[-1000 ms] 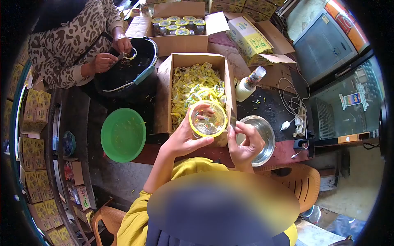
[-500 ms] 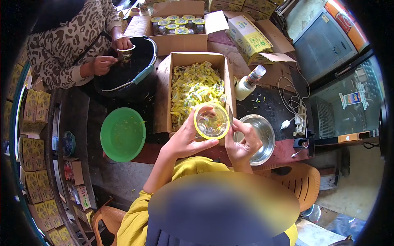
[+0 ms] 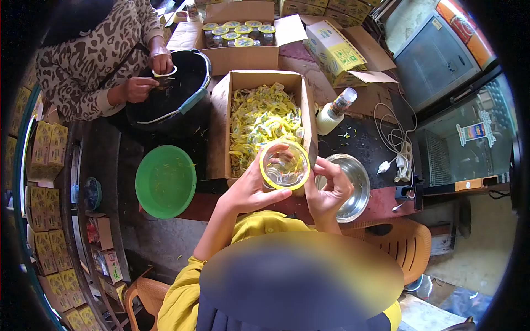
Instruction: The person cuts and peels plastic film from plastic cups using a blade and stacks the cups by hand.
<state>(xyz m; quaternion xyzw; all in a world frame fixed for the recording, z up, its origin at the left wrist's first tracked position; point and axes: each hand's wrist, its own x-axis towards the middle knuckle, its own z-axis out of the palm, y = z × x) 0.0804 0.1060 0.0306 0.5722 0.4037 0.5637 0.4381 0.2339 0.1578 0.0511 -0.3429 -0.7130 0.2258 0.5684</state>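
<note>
The left hand (image 3: 245, 185) had its grip curled around a clear cup (image 3: 283, 177), with the thumb along the near side. The cup was in the middle, just over the near end of a big box (image 3: 219, 135) full of yellow scraps (image 3: 265, 113). Its yellow rim (image 3: 267, 179) faced up. The right hand (image 3: 331, 190) was close by on the right. Its thumb and finger pinched what looked like a thin blade (image 3: 312, 156), right beside the rim. I could not tell if the blade touched it.

The step in hand looked like small, careful work at the edge of the cup. I think the next move called for a still left hand and a light, steady pinch on the right, with fingertips out of the way of the blade.

To the right, a shiny bowl (image 3: 360, 190) sat on the worktop (image 3: 361, 140), partly behind the right hand. To the left was a green tub (image 3: 165, 185). At the far left, another person (image 3: 83, 60) held a second cup (image 3: 165, 73) over a black bucket (image 3: 179, 126).
</note>
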